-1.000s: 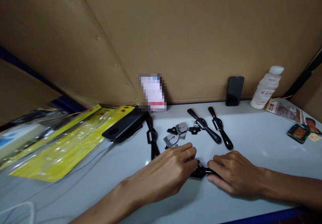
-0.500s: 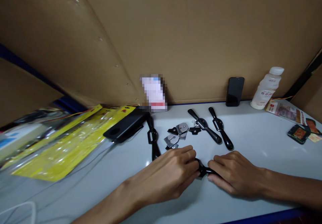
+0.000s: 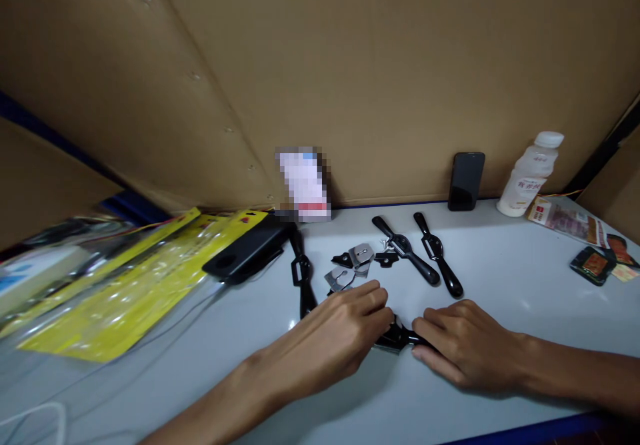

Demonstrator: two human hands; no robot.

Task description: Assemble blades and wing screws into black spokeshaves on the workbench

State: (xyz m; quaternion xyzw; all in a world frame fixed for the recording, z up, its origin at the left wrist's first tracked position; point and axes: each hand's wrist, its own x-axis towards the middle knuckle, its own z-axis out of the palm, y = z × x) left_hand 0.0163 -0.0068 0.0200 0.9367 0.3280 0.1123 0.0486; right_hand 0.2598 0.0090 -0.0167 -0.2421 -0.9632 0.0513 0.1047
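A black spokeshave [image 3: 395, 340] lies low over the front of the table, partly hidden by my fingers. My right hand [image 3: 465, 342] is closed round its right handle. At its middle, the bent, closed fingers of my left hand [image 3: 350, 328] pinch at the body from above; what is between the fingertips is hidden. Beyond my hands are loose metal blades [image 3: 361, 256] and small black cap pieces [image 3: 387, 259]. Three more spokeshave bodies lie around them: one on the left [image 3: 301, 270], one in the middle [image 3: 407, 250] and one on the right [image 3: 439, 256].
Yellow-backed clear packaging [image 3: 120, 312] and a black device [image 3: 245, 252] with a cable cover the left side. A pixelated phone-like panel [image 3: 305, 182], a black phone [image 3: 466, 182] and a bottle [image 3: 530, 175] stand near the cardboard wall [image 3: 375, 78]. Snack packets [image 3: 593, 265] lie at right.
My left hand has shifted slightly left and its fingers have lifted a little, uncovering more of the spokeshave's middle. My right hand keeps its hold on the handle.
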